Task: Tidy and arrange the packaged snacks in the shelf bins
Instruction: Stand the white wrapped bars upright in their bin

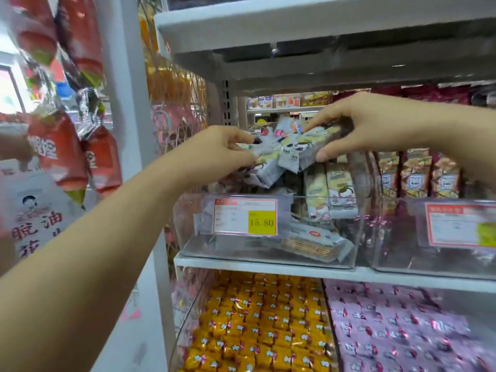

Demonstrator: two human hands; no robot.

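Clear bin (228, 248) on the middle shelf, price tag (245, 216) on its front wall reading 15.80. Inside are pale snack packs: a few upright packs (332, 189) at its right side, one flat pack (316, 242) lying at the front bottom, and a loose heap at the top left.

Next bin (397, 245), touching the first on its right, holds brown packs (418, 173) standing in a row.

Shelf below: yellow sweets (255, 318) in one bin, pink sweets (389, 331) beside them.

Left hand (214, 149): fingers curled, thumb and fingertips pinching the heap packs (265, 165) at the top of the clear bin.

Right hand (357, 124): fingers over and thumb under, gripping a held pack (303, 149) above the bin, just beside the left hand's packs.

Red bags (61, 151) hang at far left.
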